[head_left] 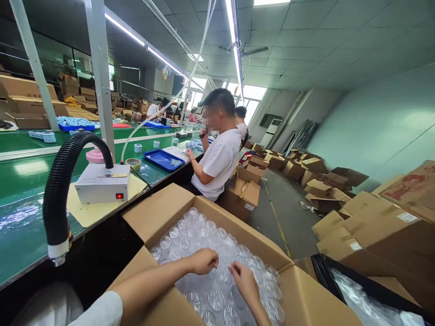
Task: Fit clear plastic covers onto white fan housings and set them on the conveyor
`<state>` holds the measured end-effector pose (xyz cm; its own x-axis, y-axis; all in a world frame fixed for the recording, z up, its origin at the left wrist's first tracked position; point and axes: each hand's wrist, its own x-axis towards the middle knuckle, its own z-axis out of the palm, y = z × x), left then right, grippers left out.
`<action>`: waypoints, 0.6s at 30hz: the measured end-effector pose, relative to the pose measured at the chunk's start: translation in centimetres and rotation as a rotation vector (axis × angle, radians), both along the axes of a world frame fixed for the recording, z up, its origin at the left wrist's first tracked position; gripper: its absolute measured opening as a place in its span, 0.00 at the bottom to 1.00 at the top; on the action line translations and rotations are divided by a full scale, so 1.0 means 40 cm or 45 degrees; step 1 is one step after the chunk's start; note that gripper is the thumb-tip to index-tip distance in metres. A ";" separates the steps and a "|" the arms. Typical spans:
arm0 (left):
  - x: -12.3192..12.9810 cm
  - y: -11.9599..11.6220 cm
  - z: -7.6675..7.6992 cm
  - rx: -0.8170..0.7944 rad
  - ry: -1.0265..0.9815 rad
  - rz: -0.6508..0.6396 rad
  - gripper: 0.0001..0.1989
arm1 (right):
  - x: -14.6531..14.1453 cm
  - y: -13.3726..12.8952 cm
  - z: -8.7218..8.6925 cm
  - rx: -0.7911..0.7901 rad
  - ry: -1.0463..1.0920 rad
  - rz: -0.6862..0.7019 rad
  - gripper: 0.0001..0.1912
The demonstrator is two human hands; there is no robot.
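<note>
An open cardboard box (238,218) stands in front of me. Inside it, clear plastic pieces with ribbed round bases (215,299) fill the space in rows, and a hazy, see-through plastic layer seems to cover part of them. My left hand (205,261) is closed just above the middle of the contents, its fingertips pressed together. Facing it from the right, my right hand (244,280) holds thumb and fingers in a pinch. Whatever lies in either pinch, perhaps clear film, is too transparent to make out. A short gap separates the hands.
Left of the box, a green workbench (20,258) carries a white machine (103,183) with a black flexible hose (56,194) and a blue tray (163,160). A co-worker (220,145) sits beyond the box. Cartons (377,226) and a black-rimmed container (322,271) stand to the right.
</note>
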<state>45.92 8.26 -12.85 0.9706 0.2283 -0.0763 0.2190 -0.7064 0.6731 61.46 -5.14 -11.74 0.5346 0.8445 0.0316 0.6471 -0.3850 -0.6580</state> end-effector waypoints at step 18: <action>-0.006 0.037 0.030 -0.342 -0.025 0.471 0.17 | 0.060 -0.040 0.022 0.467 0.572 -0.288 0.25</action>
